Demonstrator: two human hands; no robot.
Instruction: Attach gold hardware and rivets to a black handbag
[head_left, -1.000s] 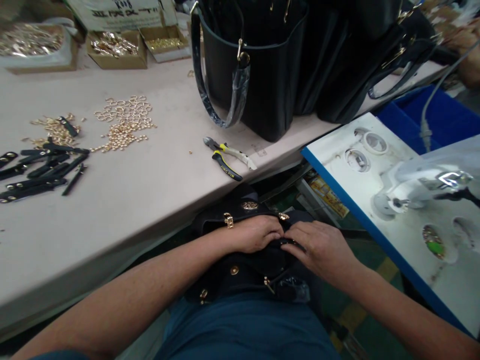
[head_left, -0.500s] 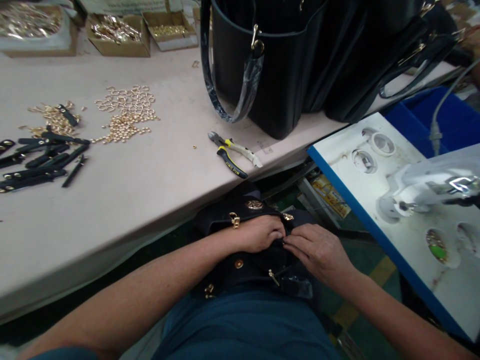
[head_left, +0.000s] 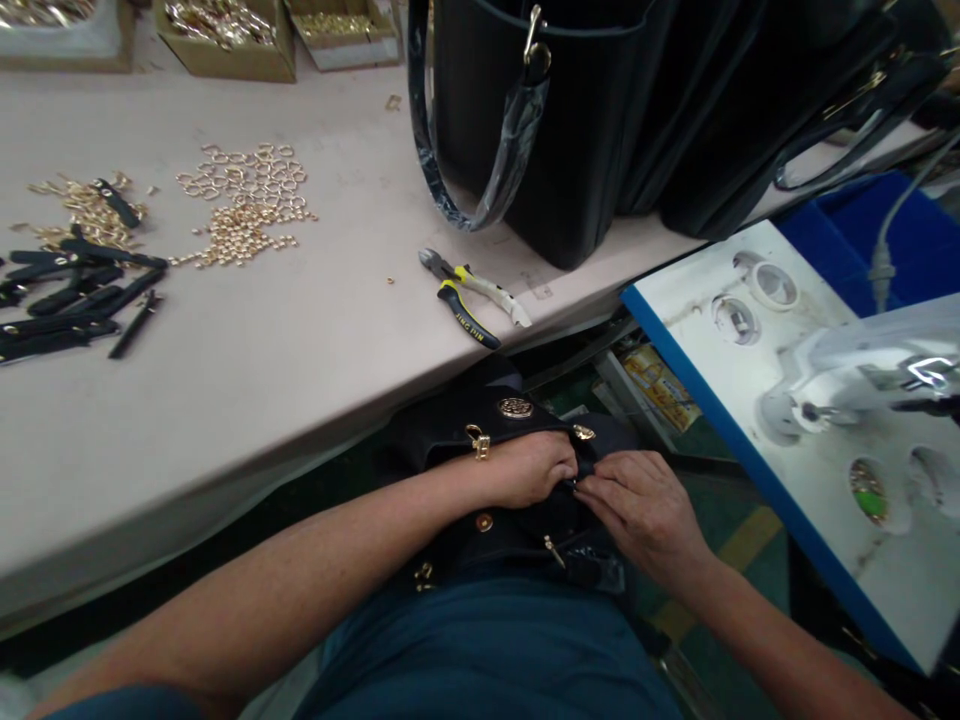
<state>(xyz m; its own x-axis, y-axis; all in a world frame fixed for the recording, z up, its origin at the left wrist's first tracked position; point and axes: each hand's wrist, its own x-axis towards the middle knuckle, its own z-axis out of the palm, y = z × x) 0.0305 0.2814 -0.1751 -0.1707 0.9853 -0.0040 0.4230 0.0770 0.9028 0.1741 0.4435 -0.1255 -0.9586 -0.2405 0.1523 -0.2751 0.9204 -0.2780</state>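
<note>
Sitting on the lap is the black bag [head_left: 517, 525], just below the tabletop [head_left: 315, 330] and its slanting front edge, and I've got both hands at its mouth! Left hand [head_left: 536, 468] lies across the opening, fingers curled together; I cannot tell what they grip. Right hand [head_left: 637, 505] meets it there, thumb and fingertips clamped on a dark piece [head_left: 583, 467]. Long axis of that mouth? Running left to right across the lap, the panel with the gold emblem [head_left: 516, 408] toward the table edge.

Room now: my left forearm runs below the front edge, while my right stays clear of the white stand [head_left: 739, 385] and its blue edge. Pliers [head_left: 452, 274] lie near the tabletop's front edge, handles toward it, and black straps [head_left: 82, 325] sit well apart, farther left.
</note>
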